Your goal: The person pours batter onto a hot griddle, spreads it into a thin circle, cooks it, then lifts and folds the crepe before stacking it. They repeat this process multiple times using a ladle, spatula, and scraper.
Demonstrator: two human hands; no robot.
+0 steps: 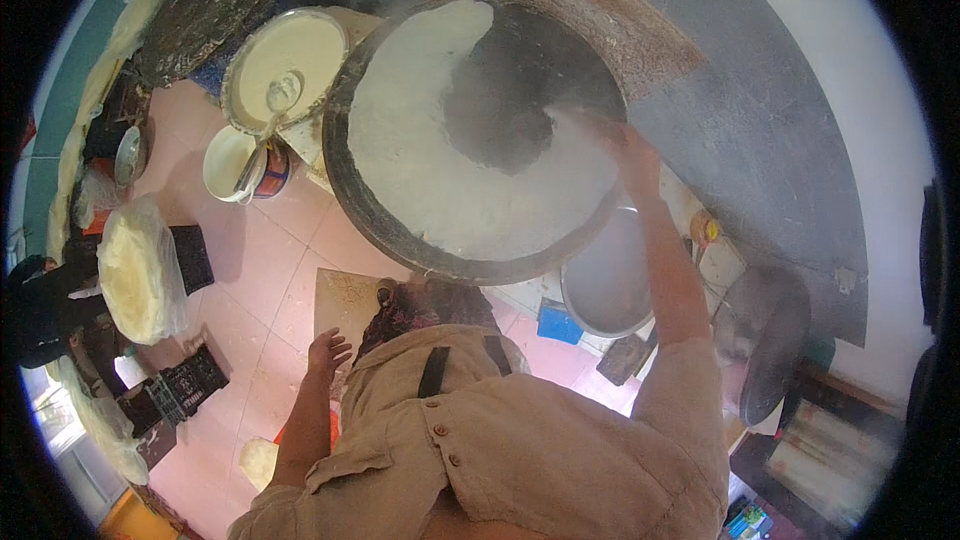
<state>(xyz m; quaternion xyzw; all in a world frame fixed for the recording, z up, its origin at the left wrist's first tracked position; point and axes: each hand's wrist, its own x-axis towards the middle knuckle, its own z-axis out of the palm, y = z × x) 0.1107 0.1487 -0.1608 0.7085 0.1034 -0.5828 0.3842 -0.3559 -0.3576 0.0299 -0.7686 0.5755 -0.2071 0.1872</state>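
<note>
Batter (415,180) curves round the griddle (490,105)

Head view: the pale C runs counterclockwise from twelve to three o'clock, opening toward half past one; its long axis cannot be told. The right hand (627,145) blurs at three; I cannot tell its fingers' state. The left hand (328,351) hangs beyond seven, fingers slightly apart. Print on the bucket (275,174) is illegible.
</note>
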